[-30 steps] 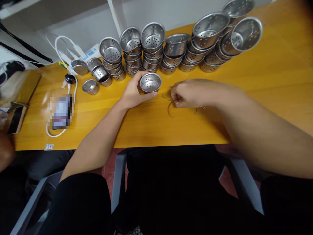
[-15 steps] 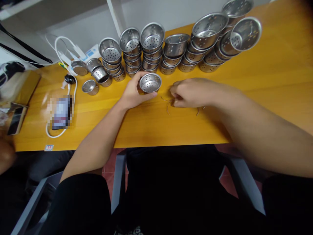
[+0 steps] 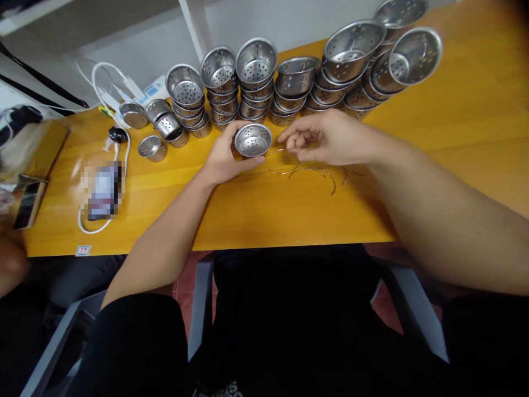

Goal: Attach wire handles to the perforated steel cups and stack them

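My left hand (image 3: 223, 157) is wrapped round a small perforated steel cup (image 3: 253, 139) that rests on the orange table (image 3: 256, 209). My right hand (image 3: 326, 138) hovers just right of the cup, its thumb and fingers pinched on a thin curved wire handle (image 3: 278, 150) whose end reaches the cup's rim. A few more loose wire handles (image 3: 318, 173) lie on the table below my right hand.
Stacks of perforated steel cups (image 3: 256, 77) line the back of the table, with larger tilted ones (image 3: 372, 60) at the right. Single cups (image 3: 152, 146) stand at the left near white cables (image 3: 111, 94) and a blurred device (image 3: 101, 190). Another person's arm (image 3: 10, 264) shows at the left edge.
My right hand rose from the pile of wires and moved up and left towards the cup with one wire pinched in it. My left hand kept hold of the cup.
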Tool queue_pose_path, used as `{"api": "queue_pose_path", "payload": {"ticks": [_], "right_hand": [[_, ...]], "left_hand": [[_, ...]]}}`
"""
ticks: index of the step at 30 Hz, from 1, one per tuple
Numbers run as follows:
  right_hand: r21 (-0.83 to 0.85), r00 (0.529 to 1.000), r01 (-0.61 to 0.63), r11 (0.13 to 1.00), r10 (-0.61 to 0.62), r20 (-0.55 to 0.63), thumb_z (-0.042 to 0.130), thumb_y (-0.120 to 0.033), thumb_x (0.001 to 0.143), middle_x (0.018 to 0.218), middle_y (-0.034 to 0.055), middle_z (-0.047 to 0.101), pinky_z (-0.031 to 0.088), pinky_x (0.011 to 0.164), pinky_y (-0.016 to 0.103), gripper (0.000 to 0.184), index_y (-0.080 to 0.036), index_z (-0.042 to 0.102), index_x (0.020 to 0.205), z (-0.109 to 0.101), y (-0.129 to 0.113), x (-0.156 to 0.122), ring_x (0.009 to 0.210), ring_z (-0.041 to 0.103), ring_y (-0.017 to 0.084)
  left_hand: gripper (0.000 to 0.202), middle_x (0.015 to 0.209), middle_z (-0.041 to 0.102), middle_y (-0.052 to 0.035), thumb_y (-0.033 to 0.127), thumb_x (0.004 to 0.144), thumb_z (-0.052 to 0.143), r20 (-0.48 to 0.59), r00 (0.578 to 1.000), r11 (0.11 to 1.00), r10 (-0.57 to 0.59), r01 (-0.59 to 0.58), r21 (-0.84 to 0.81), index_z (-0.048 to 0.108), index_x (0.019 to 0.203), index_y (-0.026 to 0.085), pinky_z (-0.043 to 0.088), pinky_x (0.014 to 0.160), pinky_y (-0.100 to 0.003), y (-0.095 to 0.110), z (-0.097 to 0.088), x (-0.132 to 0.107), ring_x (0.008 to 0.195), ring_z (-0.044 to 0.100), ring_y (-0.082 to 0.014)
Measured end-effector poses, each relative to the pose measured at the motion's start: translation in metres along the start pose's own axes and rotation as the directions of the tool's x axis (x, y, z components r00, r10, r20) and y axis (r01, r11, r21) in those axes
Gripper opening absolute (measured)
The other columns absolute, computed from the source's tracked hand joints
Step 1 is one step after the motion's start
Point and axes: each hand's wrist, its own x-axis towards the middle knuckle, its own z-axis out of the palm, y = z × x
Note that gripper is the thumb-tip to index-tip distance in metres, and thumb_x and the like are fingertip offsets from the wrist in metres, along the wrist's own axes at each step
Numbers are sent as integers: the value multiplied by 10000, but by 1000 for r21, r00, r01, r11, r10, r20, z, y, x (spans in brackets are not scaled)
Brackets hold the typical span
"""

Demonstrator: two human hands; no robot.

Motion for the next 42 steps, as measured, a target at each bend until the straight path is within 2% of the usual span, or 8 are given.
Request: {"api": "queue_pose_path", "payload": {"ticks": [9, 13, 18, 25, 32, 35, 38, 42], "right_hand": [[33, 967, 35, 999, -25, -255, 867, -600, 1193, 1142, 185, 871, 674, 973, 520, 380, -225, 833, 1238, 0, 36, 16, 954, 745, 281], [218, 919, 129, 967, -34, -394, 1081, -799, 997, 938, 107, 802, 690, 852, 550, 569, -290, 843, 1088, 17, 53, 30, 786, 686, 263], [298, 933, 126, 946, -11, -360, 1103, -800, 979, 926, 68, 801, 711, 902, 604, 505, -371, 860, 1092, 32, 53, 32, 821, 654, 282], [-31, 908, 212, 977, -209, -363, 1020, -696, 1114, 1227, 120, 875, 714, 911, 509, 408, -308, 951, 1217, 37, 44, 25, 949, 773, 297], [169, 942, 218, 961, -162, -293, 1018, -762, 1125, 909, 59, 805, 688, 773, 448, 492, -289, 933, 1229, 52, 35, 31, 808, 764, 268], [249, 951, 206, 946, -134, -277, 1075, -657, 1101, 880, 41, 813, 670, 689, 408, 423, -284, 901, 1196, 47, 39, 33, 721, 738, 234], [233, 958, 160, 959, -94, -270, 1090, -349, 1078, 848, 30, 810, 633, 639, 374, 258, -257, 861, 1154, 37, 49, 36, 659, 714, 198], [274, 945, 121, 954, -26, -325, 1138, -150, 979, 846, 3, 781, 588, 568, 338, 409, -268, 759, 1078, 26, 62, 39, 632, 728, 169]], "left_hand": [[1090, 1593, 879, -137, 931, 664, 1187, 28, 999, 999, 32, -32, 6, 811, 1481, 315, 708, 1392, -623, 11, -3, -1, 1525, 852, -409], [1163, 1789, 798, -187, 926, 637, 1201, 82, 990, 992, 119, -121, 32, 813, 1533, 294, 613, 1517, -638, 10, -1, -1, 1730, 750, -445], [1163, 1537, 902, -173, 994, 733, 1113, 132, 985, 993, 112, -114, 9, 792, 1552, 232, 731, 1320, -573, 10, 3, -3, 1433, 891, -385], [952, 1449, 920, -142, 762, 800, 1163, 186, 971, 989, 148, -148, -15, 797, 1494, 222, 754, 1230, -509, 21, 7, -5, 1326, 904, -336], [907, 1384, 926, -109, 634, 778, 1175, 216, 968, 992, 127, -121, -43, 770, 1484, 234, 775, 1149, -497, 22, 10, -8, 1223, 914, -315], [913, 1459, 905, -138, 651, 812, 1166, 185, 968, 986, 169, -168, -19, 760, 1520, 241, 759, 1266, -563, 12, 11, -5, 1346, 910, -358], [1002, 1702, 810, -199, 660, 857, 1158, 41, 974, 972, 225, -227, 55, 692, 1655, 274, 650, 1478, -636, -9, 10, 2, 1645, 805, -421], [1115, 1790, 736, -188, 677, 901, 1137, -92, 976, 979, 196, -188, 85, 570, 1790, 316, 643, 1490, -641, -34, 8, 10, 1671, 786, -419]]}}
